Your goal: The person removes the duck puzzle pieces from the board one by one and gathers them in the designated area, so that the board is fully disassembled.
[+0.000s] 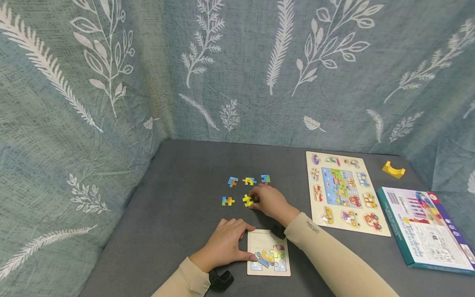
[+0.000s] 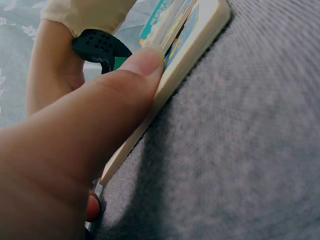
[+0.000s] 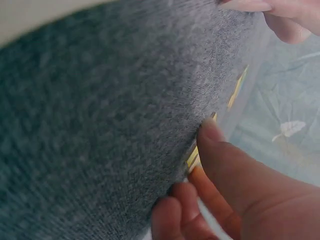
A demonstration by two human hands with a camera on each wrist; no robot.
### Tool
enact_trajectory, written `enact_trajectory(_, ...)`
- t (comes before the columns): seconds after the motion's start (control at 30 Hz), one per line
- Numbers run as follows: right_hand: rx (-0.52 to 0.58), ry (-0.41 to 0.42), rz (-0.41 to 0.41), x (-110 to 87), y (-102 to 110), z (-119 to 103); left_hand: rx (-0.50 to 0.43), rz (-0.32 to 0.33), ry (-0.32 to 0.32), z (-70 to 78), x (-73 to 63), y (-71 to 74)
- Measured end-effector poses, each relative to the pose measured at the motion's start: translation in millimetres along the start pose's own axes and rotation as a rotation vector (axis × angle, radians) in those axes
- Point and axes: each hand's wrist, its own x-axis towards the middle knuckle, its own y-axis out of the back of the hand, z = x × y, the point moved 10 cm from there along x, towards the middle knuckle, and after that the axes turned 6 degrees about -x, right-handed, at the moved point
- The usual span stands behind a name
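My right hand (image 1: 272,201) pinches a yellow jigsaw piece (image 1: 247,201) at the table surface, between thumb and fingers; in the right wrist view only a slim edge of the piece (image 3: 193,157) shows. Nearer me lies a small wooden puzzle tray (image 1: 258,237), several pieces in its lower half. One blue-and-yellow piece (image 1: 264,260) sits askew there. My left hand (image 1: 227,243) rests at the tray's left side. Its straight thumb (image 2: 120,95) lies over the rim, and the forefinger reaches the far left corner. Beside the right fingers is an orange-and-blue piece (image 1: 228,201).
Behind my right hand, a row holds an orange-blue piece (image 1: 232,181), a yellow one (image 1: 249,181) and a blue-green one (image 1: 265,178). To the right lie a large vehicle puzzle board (image 1: 315,213), a boxed set (image 1: 419,231) and a yellow arch block (image 1: 393,170). Patterned cloth (image 1: 237,82) hangs behind.
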Motion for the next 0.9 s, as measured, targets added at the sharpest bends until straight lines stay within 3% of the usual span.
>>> enact_trajectory(0.17,-0.083,-0.045,0.009,-0.8,2,1,0.015,0.007,-0.009,1.9,0.6,0.4)
enact_trajectory(0.3,-0.108,-0.029,0.07,-13.4,22,1,0.015,0.006,-0.006,3.1,1.8,-1.0)
enact_trajectory(0.37,-0.076,-0.015,0.072,-27.7,33,3,0.014,0.005,-0.004,3.6,2.6,-2.1)
enact_trajectory(0.47,0.006,0.035,0.013,-59.5,39,8,0.006,-0.001,-0.002,3.9,2.8,-4.7)
enact_trajectory(0.67,0.111,0.069,-0.098,-124.4,17,14,-0.007,-0.012,0.01,1.9,1.0,-4.2)
enact_trajectory(0.9,0.148,0.036,-0.034,-150.6,5,18,-0.021,0.004,0.016,-0.6,1.2,-2.1)
